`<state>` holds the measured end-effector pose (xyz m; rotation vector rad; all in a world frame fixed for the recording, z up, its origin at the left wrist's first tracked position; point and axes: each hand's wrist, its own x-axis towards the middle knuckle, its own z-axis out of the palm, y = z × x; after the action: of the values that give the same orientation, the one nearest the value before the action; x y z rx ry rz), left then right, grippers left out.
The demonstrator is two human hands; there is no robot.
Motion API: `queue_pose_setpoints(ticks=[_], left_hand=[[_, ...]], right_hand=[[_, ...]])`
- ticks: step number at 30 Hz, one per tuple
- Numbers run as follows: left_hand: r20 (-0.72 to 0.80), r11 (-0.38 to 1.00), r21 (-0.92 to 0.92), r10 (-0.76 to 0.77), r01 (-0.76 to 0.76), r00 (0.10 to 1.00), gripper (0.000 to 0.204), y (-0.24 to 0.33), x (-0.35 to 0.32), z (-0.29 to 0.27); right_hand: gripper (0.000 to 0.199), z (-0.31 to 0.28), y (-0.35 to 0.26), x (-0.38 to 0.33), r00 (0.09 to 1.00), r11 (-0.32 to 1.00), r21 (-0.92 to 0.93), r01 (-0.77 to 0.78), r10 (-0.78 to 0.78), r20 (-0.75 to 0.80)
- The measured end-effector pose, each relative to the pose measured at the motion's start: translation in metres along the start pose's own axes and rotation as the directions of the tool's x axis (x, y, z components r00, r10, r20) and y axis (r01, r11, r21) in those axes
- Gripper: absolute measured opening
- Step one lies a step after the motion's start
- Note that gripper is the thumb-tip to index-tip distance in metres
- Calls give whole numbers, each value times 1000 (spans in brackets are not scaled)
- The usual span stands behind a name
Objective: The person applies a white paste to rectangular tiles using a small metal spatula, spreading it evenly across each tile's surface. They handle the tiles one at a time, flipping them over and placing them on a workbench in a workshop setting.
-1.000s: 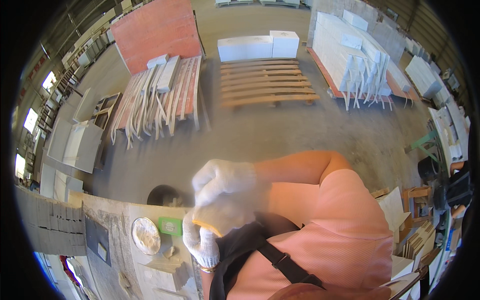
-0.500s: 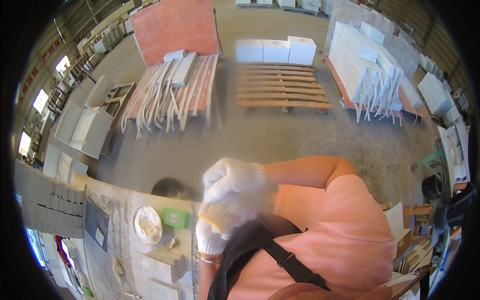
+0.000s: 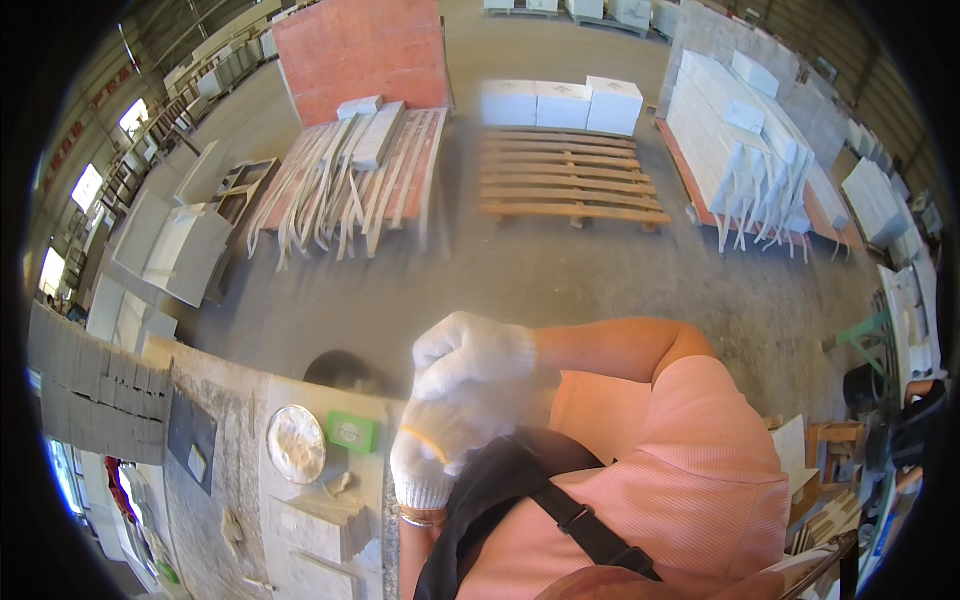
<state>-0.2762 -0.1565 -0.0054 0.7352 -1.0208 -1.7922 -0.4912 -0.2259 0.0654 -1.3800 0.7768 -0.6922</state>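
Both hands wear white knit gloves and are brought together in front of my chest. My right hand (image 3: 468,352) comes in from the right with its forearm bent across, fingers curled into a fist. Just below it, touching, is my left hand (image 3: 418,470), its wrist rising from the lower edge and its fingers apparently curled. Between them bunches a pale knit fabric (image 3: 437,420) with an orange-yellow edge; whether it is a separate piece or part of a glove I cannot tell. Blur hides the area right of the hands.
Left of me, a worktable (image 3: 385,420) holds a round dish of pale powder or paste (image 3: 297,444), a green box (image 3: 352,432) and stone blocks (image 3: 322,527). Ahead stand a wooden pallet (image 3: 570,180) with white blocks, a red strap-covered rack (image 3: 400,190) and stacked white slabs (image 3: 735,150).
The view has shifted slightly, so the background sits a little to the right. Both hands stay together in nearly the same pose.
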Motion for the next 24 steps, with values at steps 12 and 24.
queue_pose_setpoints(ticks=[12, 24], left_hand=[[-213, 998, 44, 44, -35, 976, 43, -4, -11, -2], [-65, 612, 759, 413, -224, 909, 52, 5, -11, 13]], right_hand=[[15, 1, -2, 0, 998, 1000, -25, 0, -2, -65], [19, -3, -6, 2, 989, 957, -246, 151, -149, 25]])
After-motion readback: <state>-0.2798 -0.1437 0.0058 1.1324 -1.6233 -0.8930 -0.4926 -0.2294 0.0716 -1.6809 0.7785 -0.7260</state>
